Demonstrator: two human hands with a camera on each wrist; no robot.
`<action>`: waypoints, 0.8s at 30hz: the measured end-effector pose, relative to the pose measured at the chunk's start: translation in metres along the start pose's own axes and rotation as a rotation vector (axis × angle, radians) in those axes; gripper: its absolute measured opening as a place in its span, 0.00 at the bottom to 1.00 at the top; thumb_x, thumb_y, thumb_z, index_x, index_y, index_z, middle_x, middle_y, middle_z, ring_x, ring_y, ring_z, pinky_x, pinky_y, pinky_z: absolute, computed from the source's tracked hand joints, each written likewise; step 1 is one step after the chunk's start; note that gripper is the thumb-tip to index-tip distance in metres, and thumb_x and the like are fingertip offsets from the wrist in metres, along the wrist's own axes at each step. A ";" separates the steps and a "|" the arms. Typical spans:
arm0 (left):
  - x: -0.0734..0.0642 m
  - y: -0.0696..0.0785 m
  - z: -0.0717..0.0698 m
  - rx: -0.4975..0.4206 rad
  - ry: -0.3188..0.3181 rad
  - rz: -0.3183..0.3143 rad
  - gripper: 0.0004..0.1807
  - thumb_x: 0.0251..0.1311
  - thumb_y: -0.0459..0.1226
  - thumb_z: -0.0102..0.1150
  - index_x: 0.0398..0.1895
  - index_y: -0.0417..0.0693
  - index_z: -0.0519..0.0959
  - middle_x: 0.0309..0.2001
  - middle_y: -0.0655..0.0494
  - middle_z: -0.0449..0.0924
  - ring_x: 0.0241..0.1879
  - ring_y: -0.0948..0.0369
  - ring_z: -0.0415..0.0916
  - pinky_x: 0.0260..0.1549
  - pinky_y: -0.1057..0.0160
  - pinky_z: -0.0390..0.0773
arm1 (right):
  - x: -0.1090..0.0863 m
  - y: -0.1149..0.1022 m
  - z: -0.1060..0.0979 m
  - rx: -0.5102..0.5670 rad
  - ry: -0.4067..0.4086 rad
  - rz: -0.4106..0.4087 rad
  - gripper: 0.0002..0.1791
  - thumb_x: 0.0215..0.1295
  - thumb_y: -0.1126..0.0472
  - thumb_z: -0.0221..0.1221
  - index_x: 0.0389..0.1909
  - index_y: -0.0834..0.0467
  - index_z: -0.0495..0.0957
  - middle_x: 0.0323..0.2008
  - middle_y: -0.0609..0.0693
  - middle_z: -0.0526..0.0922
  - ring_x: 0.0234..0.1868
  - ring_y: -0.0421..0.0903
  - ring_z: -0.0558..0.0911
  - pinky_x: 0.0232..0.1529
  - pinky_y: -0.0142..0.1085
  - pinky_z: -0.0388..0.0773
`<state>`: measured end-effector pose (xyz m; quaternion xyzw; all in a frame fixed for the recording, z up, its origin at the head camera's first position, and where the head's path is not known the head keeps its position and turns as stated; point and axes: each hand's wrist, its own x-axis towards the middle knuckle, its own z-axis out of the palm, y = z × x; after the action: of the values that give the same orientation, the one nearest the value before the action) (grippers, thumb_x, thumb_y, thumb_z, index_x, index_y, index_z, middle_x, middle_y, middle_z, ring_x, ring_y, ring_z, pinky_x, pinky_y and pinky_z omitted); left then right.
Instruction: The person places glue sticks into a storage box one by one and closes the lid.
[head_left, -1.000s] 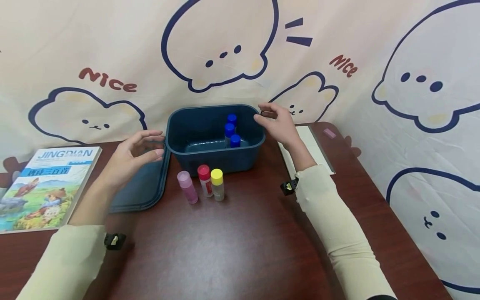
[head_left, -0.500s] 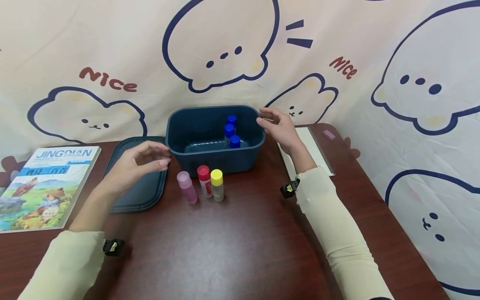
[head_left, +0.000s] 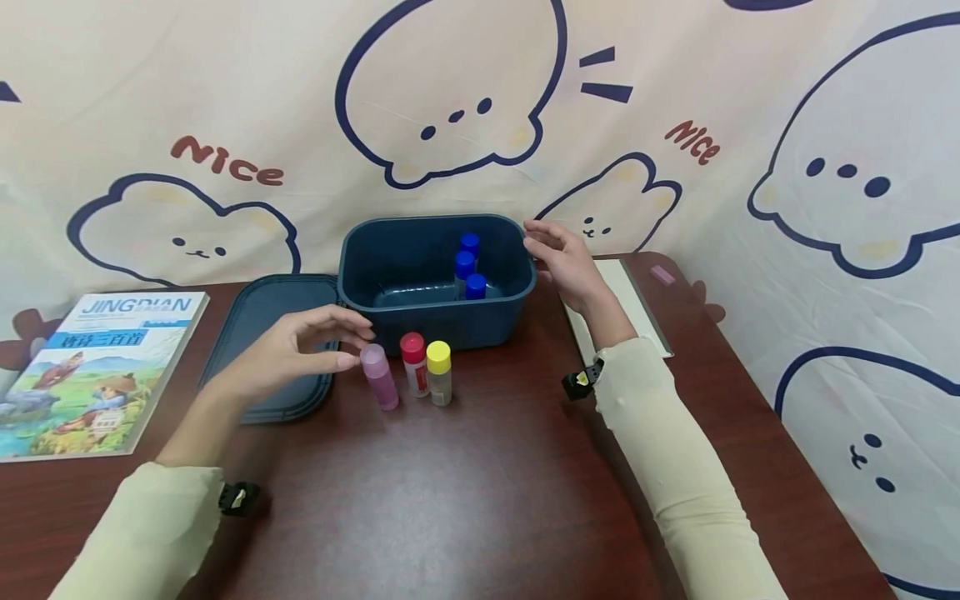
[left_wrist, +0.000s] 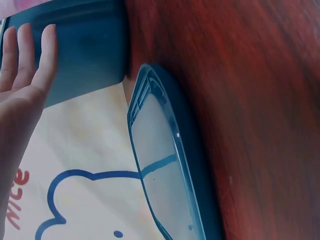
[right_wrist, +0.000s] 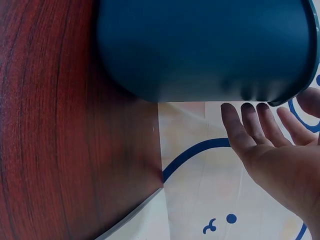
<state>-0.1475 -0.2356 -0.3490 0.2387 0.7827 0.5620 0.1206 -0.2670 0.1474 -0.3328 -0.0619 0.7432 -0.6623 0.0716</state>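
Note:
My left hand (head_left: pixel 296 354) reaches toward the pink glue stick (head_left: pixel 381 383), its thumb and fingertips right at the cap with the fingers loosely bent. Beside that one stand a red-capped glue stick (head_left: pixel 415 365) and a yellow-capped one (head_left: pixel 439 379), all upright before a dark blue plastic bin (head_left: pixel 442 323). Inside the bin, toward its right, are three blue-capped sticks (head_left: pixel 465 267). My right hand (head_left: pixel 567 265) is at the bin's right end, fingertips close to the rim. In the right wrist view its fingers (right_wrist: pixel 240 135) are spread and relaxed along the bin wall (right_wrist: pixel 200 50).
The bin's flat lid (head_left: pixel 262 304) lies left of it, partly under my left hand. Farther left is a picture book (head_left: pixel 97 375). A white pad (head_left: pixel 626 300) lies under my right forearm, with a small pink piece (head_left: pixel 662 275) beyond it. A printed cloth (head_left: pixel 315 200) hangs behind.
My left hand has moved right and slightly down, from beside the bin's left end to the pink glue stick. The right hand stays by the right rim, slightly lower.

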 end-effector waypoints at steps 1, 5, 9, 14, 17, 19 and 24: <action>0.000 0.000 0.001 0.002 -0.012 0.002 0.19 0.69 0.32 0.60 0.61 0.39 0.75 0.55 0.46 0.79 0.54 0.51 0.77 0.48 0.61 0.82 | 0.000 0.000 0.000 0.001 -0.003 0.005 0.26 0.79 0.58 0.53 0.73 0.59 0.66 0.66 0.57 0.72 0.59 0.55 0.77 0.60 0.45 0.77; 0.003 -0.002 0.003 -0.006 -0.055 0.027 0.19 0.67 0.30 0.61 0.60 0.40 0.76 0.57 0.42 0.78 0.54 0.51 0.76 0.50 0.60 0.81 | 0.001 0.002 0.000 0.003 -0.022 0.018 0.26 0.79 0.58 0.52 0.74 0.57 0.65 0.68 0.57 0.70 0.60 0.54 0.77 0.59 0.45 0.77; 0.007 -0.002 0.005 -0.025 -0.097 0.035 0.19 0.66 0.30 0.62 0.59 0.42 0.77 0.58 0.41 0.77 0.53 0.50 0.75 0.49 0.59 0.81 | 0.002 0.004 0.000 0.013 -0.029 0.029 0.25 0.79 0.57 0.52 0.74 0.55 0.66 0.69 0.56 0.70 0.60 0.54 0.78 0.58 0.45 0.78; 0.011 0.001 0.007 -0.030 -0.119 0.015 0.18 0.65 0.31 0.64 0.58 0.43 0.78 0.57 0.45 0.77 0.52 0.49 0.74 0.46 0.59 0.82 | 0.002 0.007 -0.002 0.049 -0.041 0.038 0.25 0.79 0.57 0.52 0.73 0.53 0.67 0.68 0.55 0.70 0.60 0.55 0.77 0.60 0.50 0.76; 0.014 0.002 0.008 -0.020 -0.124 0.008 0.18 0.65 0.30 0.64 0.58 0.43 0.78 0.56 0.42 0.77 0.51 0.49 0.74 0.46 0.60 0.83 | 0.003 0.007 -0.002 0.061 -0.048 0.031 0.25 0.79 0.57 0.52 0.74 0.53 0.67 0.69 0.55 0.69 0.62 0.56 0.77 0.62 0.53 0.74; 0.015 0.002 0.008 -0.012 -0.128 0.002 0.18 0.65 0.30 0.64 0.57 0.42 0.78 0.56 0.40 0.76 0.50 0.49 0.75 0.45 0.60 0.83 | 0.003 0.006 -0.002 0.064 -0.051 0.027 0.25 0.79 0.57 0.52 0.74 0.54 0.66 0.70 0.55 0.69 0.62 0.57 0.77 0.63 0.54 0.73; 0.015 -0.001 0.008 -0.005 -0.130 -0.016 0.17 0.65 0.31 0.65 0.55 0.41 0.78 0.53 0.40 0.77 0.48 0.48 0.75 0.44 0.60 0.83 | 0.004 0.008 -0.002 0.070 -0.059 0.028 0.25 0.80 0.57 0.52 0.74 0.54 0.66 0.70 0.55 0.69 0.62 0.57 0.77 0.64 0.55 0.72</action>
<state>-0.1572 -0.2212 -0.3515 0.2678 0.7737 0.5464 0.1762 -0.2711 0.1495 -0.3406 -0.0685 0.7180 -0.6846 0.1049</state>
